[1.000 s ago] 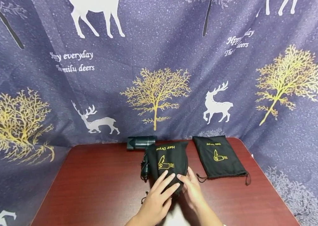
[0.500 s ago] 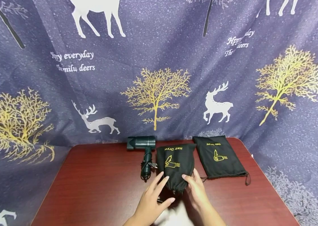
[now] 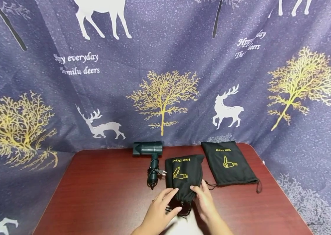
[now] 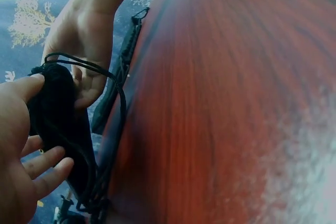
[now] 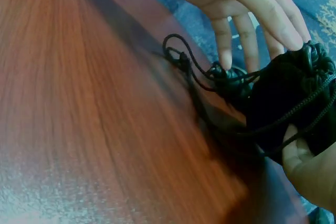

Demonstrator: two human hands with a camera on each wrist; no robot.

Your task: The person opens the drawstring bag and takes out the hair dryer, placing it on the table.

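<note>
A black drawstring bag (image 3: pixel 185 173), printed "Hair Dryer" with a yellow dryer outline, lies bulging near the table's middle, its gathered mouth facing me. My right hand (image 3: pixel 206 201) grips its right side near the mouth, thumb on top and fingers along the side. The left hand (image 3: pixel 157 210) touches the left of the mouth with its fingertips, its thumb held apart. Black cords (image 5: pixel 191 85) trail from the mouth in the right wrist view. In the left wrist view, the dark gathered cloth (image 4: pixel 58 95) sits between both hands. The bag's contents are hidden.
Left of the bag lies a dark green hair dryer (image 3: pixel 150 148), its cord wrapped about the handle and its plug (image 3: pixel 162 172) pointing right. A second black bag (image 3: pixel 231 166) lies flat at the right. A printed cloth (image 3: pixel 165 65) hangs behind the reddish-brown table (image 3: pixel 101 192).
The bag has come toward me and to the right, uncovering the dryer's handle and plug. My left hand has slid from the bag's front to its mouth's left edge; the cords now show.
</note>
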